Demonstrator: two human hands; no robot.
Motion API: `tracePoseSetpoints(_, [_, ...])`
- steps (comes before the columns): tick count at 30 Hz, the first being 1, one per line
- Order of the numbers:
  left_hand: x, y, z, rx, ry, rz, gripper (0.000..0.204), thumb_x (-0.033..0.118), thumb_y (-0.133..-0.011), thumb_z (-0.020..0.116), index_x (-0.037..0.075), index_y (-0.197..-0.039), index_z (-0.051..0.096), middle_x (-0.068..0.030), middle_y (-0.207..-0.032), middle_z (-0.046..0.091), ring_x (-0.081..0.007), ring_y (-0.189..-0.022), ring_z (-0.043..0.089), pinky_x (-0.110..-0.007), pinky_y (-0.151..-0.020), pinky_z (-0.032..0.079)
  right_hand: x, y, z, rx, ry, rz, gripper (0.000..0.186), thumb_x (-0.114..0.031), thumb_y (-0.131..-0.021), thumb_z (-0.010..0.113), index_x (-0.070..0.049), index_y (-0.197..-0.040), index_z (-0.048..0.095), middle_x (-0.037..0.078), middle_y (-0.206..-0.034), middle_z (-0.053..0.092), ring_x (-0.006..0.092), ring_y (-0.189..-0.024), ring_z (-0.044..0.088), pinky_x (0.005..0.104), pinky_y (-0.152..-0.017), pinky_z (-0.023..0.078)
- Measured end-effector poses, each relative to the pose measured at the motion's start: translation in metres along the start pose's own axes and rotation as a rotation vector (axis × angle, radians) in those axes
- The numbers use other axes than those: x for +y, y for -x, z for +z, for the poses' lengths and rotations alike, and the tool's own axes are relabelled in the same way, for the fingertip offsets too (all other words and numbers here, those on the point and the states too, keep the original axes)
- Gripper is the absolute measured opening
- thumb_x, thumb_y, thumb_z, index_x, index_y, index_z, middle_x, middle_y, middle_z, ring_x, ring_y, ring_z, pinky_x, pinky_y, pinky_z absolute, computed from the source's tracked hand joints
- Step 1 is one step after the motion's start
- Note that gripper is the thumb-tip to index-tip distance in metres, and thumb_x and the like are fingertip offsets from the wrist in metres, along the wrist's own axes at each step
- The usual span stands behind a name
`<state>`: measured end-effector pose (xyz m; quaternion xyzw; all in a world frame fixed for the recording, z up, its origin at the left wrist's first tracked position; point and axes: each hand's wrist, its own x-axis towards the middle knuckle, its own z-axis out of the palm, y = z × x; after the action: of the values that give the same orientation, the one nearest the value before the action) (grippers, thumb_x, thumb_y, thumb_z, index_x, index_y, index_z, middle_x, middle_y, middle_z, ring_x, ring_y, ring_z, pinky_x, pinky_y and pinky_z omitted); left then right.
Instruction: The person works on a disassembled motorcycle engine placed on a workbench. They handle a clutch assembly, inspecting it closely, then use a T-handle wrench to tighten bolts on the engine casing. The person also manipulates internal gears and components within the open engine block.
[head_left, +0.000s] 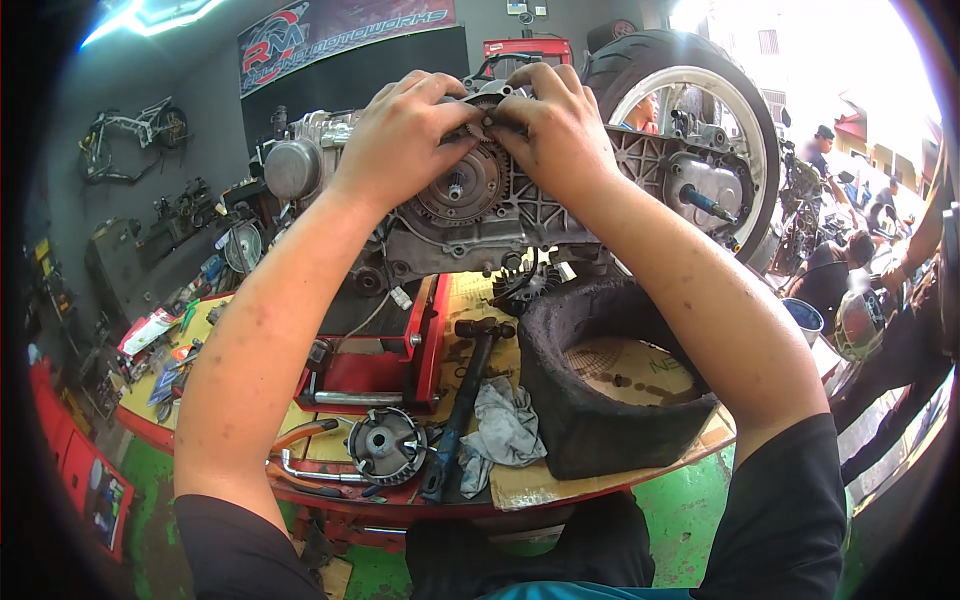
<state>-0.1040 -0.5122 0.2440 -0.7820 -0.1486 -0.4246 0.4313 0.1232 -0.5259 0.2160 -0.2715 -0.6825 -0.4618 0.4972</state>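
My left hand [412, 138] and my right hand [562, 125] meet at the top of a metal engine case [560, 213]. The fingers of both are closed round a small toothed gear [480, 128], partly hidden by my fingertips. Just below it, a larger toothed gear wheel [470, 192] with a splined shaft at its centre sits in the case. A round metal cover [292, 168] lies left of my left wrist. Toward the right, a shaft with a blue end [708, 203] sticks out of the case, in front of a wheel with a black tyre [755, 115].
On the bench are a red stand [428, 340], a hammer [470, 400], a grey rag [505, 425], a black hollow block [570, 425], a round finned metal part [385, 447], a ratchet wrench [325, 474] and orange-handled pliers [305, 432]. Other people are at the far right.
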Motion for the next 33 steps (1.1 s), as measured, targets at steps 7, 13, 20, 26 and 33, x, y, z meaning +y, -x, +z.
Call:
tracePoseSetpoints(7, [0.006, -0.006, 0.012, 0.075, 0.048, -0.073, 0.022, 0.016, -0.079, 0.086, 0.011, -0.1, 0.083, -0.0057, -0.114, 0.071, -0.0303, -0.107, 0.069, -0.043, -0.092, 0.055, 0.006, 0.001, 0.0, 0.01, -0.026, -0.017, 0.02, -0.024, -0.083, 0.084, -0.014, -0.1, 0.081, 0.005, -0.12, 0.067, 0.0301, -0.117, 0.059, 0.0454, -0.099, 0.051])
tracePoseSetpoints(13, [0.002, -0.009, 0.016, 0.068, 0.128, -0.135, 0.018, 0.021, -0.077, 0.088, 0.017, -0.095, 0.086, -0.0013, -0.105, 0.071, -0.0269, -0.104, 0.07, -0.043, -0.092, 0.054, 0.012, 0.001, 0.002, 0.02, -0.072, -0.034, 0.017, -0.024, -0.082, 0.085, -0.015, -0.097, 0.083, 0.004, -0.12, 0.067, 0.0297, -0.116, 0.06, 0.0447, -0.099, 0.051])
tracePoseSetpoints(20, [-0.005, -0.014, 0.017, 0.046, 0.178, -0.092, 0.017, 0.018, -0.077, 0.088, 0.015, -0.094, 0.086, -0.0033, -0.105, 0.072, -0.0281, -0.099, 0.071, -0.041, -0.087, 0.056, 0.012, 0.006, -0.002, 0.0, -0.086, -0.055, 0.021, -0.017, -0.082, 0.086, -0.012, -0.102, 0.084, 0.01, -0.129, 0.065, 0.0346, -0.123, 0.059, 0.0462, -0.104, 0.05])
tracePoseSetpoints(26, [-0.005, -0.014, 0.016, 0.029, 0.126, -0.049, 0.017, 0.016, -0.079, 0.086, 0.013, -0.096, 0.086, -0.005, -0.111, 0.073, -0.0295, -0.097, 0.072, -0.04, -0.085, 0.056, 0.021, 0.012, -0.023, -0.056, -0.136, -0.076, 0.024, -0.019, -0.084, 0.083, -0.012, -0.107, 0.082, 0.012, -0.135, 0.062, 0.0355, -0.129, 0.055, 0.0487, -0.109, 0.048])
tracePoseSetpoints(33, [-0.005, -0.016, 0.011, -0.024, 0.091, -0.052, 0.014, 0.023, -0.082, 0.085, 0.016, -0.095, 0.086, 0.001, -0.104, 0.072, -0.025, -0.096, 0.071, -0.041, -0.093, 0.048, 0.036, 0.025, -0.065, -0.133, 0.037, -0.145, 0.024, -0.018, -0.085, 0.083, -0.013, -0.108, 0.081, 0.011, -0.134, 0.063, 0.0353, -0.129, 0.055, 0.0488, -0.11, 0.048])
